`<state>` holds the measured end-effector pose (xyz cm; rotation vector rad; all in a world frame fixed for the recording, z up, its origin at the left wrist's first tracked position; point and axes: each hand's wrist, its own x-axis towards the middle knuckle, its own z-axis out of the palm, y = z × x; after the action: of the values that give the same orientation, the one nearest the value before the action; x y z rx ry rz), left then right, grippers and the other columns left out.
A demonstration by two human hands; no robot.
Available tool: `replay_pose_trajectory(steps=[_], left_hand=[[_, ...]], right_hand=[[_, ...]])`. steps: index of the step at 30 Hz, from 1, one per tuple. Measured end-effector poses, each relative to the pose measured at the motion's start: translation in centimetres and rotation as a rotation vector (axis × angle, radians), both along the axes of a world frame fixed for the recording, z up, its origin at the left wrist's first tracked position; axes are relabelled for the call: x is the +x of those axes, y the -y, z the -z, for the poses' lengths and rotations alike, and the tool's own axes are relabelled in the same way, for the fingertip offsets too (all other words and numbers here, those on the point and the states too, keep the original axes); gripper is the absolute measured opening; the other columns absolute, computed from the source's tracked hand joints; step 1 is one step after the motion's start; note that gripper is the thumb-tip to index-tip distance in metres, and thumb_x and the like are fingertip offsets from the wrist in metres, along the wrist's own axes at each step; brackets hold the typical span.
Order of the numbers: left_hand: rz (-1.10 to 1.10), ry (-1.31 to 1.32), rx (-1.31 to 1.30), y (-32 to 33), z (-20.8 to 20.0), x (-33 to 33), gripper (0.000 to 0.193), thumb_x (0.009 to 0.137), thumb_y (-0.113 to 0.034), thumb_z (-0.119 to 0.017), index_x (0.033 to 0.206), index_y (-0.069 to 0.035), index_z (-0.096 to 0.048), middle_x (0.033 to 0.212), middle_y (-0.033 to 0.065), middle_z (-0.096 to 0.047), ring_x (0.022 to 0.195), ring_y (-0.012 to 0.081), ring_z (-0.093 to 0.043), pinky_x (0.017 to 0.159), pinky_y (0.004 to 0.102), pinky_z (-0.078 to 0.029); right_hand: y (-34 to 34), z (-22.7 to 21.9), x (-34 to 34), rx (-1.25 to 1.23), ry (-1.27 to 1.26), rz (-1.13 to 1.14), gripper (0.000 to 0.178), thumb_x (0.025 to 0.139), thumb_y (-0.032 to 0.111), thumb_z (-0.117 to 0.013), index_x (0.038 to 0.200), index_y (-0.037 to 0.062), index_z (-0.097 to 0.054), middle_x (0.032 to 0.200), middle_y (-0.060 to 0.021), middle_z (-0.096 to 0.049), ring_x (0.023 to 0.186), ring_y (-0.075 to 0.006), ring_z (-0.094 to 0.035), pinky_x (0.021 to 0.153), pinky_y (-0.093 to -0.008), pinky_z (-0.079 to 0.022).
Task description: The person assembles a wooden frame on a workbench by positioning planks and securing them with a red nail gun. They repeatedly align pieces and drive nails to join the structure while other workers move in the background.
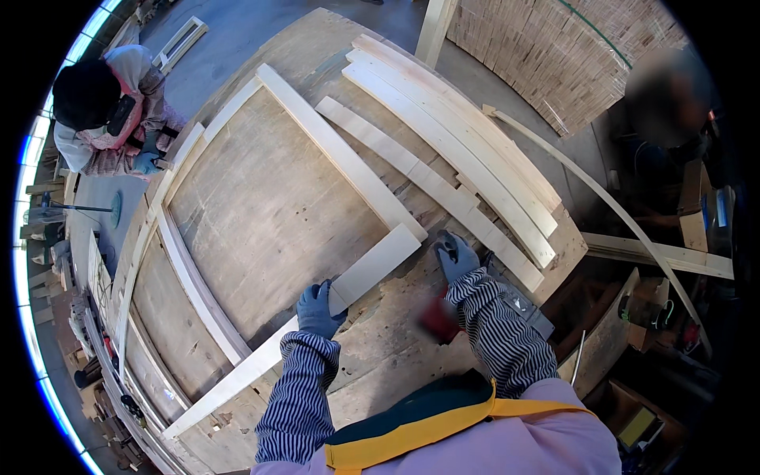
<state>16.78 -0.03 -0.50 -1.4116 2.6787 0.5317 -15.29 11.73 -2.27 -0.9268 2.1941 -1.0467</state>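
On plywood desk (380, 348): left hand (319, 310) gripping wooden frame's (332, 148) near rail (376, 267); right hand (457, 257) beside pale plank (431, 186), can't tell if holding anything.

The frame (340, 151) is smooth, matt bare wood; the boards (453, 144) look equally smooth. The table (277, 182) is scuffed, stained wood. The sleeves (297, 396) are wrinkled cloth, the gloves (318, 313) matt.

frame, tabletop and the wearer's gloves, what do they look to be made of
Frame: apparently bare wood, unpainted, given its pale, matte, light tan surface.
Tabletop: likely plywood or another wood sheet, worn and rough, with brown stains and scuffs.
Gloves: blue-grey and matte, perhaps coated fabric; knit or rubber can't be told.
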Motion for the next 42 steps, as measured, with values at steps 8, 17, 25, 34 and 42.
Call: replay_pose_trajectory(steps=[8, 17, 25, 34, 42], left_hand=[[0.000, 0.039, -0.022, 0.1, 0.8, -0.3, 0.077, 0.060, -0.037, -0.080, 0.125, -0.010, -0.050, 0.114, 0.0155, -0.051, 0.105, 0.0348, -0.050, 0.089, 0.0474, -0.042], [-0.045, 0.127, 0.056, -1.3, -1.8, -2.5, 0.106, 0.061, -0.052, -0.079, 0.143, -0.006, -0.030, 0.137, 0.0198, -0.039, 0.128, 0.0386, -0.034, 0.104, 0.0515, -0.027], [-0.036, -0.021, -0.063, -2.4, -2.9, -1.8, 0.104, 0.063, -0.062, -0.073, 0.139, -0.003, -0.034, 0.137, 0.0239, -0.037, 0.130, 0.0444, -0.030, 0.106, 0.0552, -0.026], [-0.034, -0.222, -0.122, -4.9, -3.6, -2.4, 0.091, 0.069, -0.055, -0.073, 0.136, -0.004, -0.037, 0.133, 0.0221, -0.043, 0.126, 0.0431, -0.035, 0.103, 0.0539, -0.028], [-0.111, -0.523, 0.173, -3.6, -6.9, -7.9, 0.065, 0.076, -0.040, -0.074, 0.124, -0.003, -0.050, 0.118, 0.0156, -0.057, 0.112, 0.0328, -0.051, 0.095, 0.0450, -0.039]], right_hand=[[3.4, 1.0, 1.4, 0.154, -0.105, -0.134, 0.055, 0.083, 0.038, -0.065, 0.127, 0.0097, -0.051, 0.126, -0.0166, -0.052, 0.117, -0.0366, -0.046, 0.101, -0.0455, -0.036], [2.2, -1.2, -9.4, 0.170, -0.849, -0.270, 0.036, 0.084, 0.022, -0.058, 0.120, 0.0206, -0.057, 0.127, -0.0104, -0.050, 0.116, -0.0302, -0.047, 0.096, -0.0457, -0.039], [8.6, -1.5, -16.5, 0.598, -0.985, -1.045, 0.040, 0.097, 0.039, -0.034, 0.135, 0.0343, -0.044, 0.155, -0.0070, -0.017, 0.142, -0.0335, -0.014, 0.110, -0.0575, -0.014], [7.5, 0.8, -17.2, 0.128, -0.952, -0.766, 0.036, 0.094, 0.034, -0.042, 0.119, 0.0120, -0.056, 0.145, -0.0109, -0.035, 0.131, -0.0340, -0.035, 0.104, -0.0502, -0.032], [3.4, -6.4, -7.8, -0.026, -0.538, -0.733, 0.072, 0.075, 0.028, -0.071, 0.136, 0.0101, -0.039, 0.124, -0.0132, -0.051, 0.112, -0.0321, -0.052, 0.095, -0.0439, -0.042]])
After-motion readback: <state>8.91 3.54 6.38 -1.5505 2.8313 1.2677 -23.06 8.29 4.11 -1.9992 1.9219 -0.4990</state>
